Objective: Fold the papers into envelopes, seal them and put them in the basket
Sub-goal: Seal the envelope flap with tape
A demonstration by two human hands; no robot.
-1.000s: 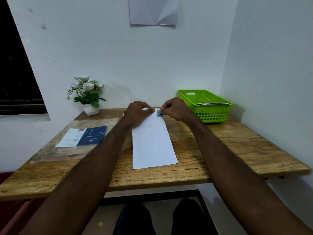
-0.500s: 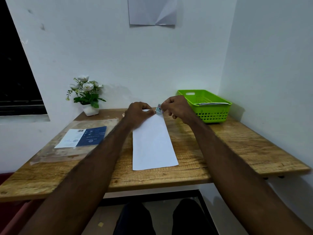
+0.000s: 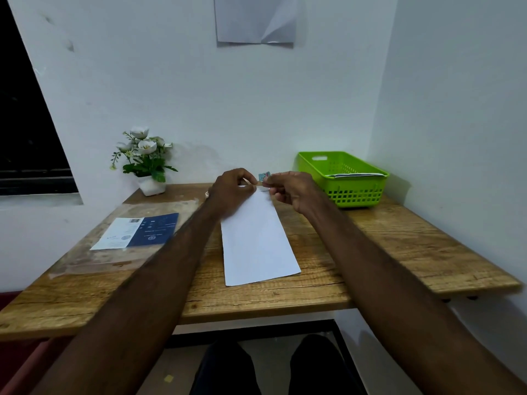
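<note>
A long folded white paper [image 3: 256,240] lies lengthwise in the middle of the wooden table [image 3: 399,240]. My left hand [image 3: 232,188] rests curled on its far end, fingertips pinching something small at the paper's top edge. My right hand [image 3: 291,188] is raised just above that end and pinches a small blue sticker [image 3: 263,176] that stands above the fingers. The green plastic basket [image 3: 316,173] stands at the back right with a folded white envelope [image 3: 356,175] lying in it.
A clear plastic sleeve with a blue and white printed card [image 3: 137,232] lies on the left half of the table. A white pot of artificial flowers [image 3: 145,163] stands at the back left by the wall. A sheet of paper [image 3: 255,19] hangs on the wall.
My right hand lifted the small sticker off the paper's far end and holds it higher now. My left hand stayed on the paper's top edge.
</note>
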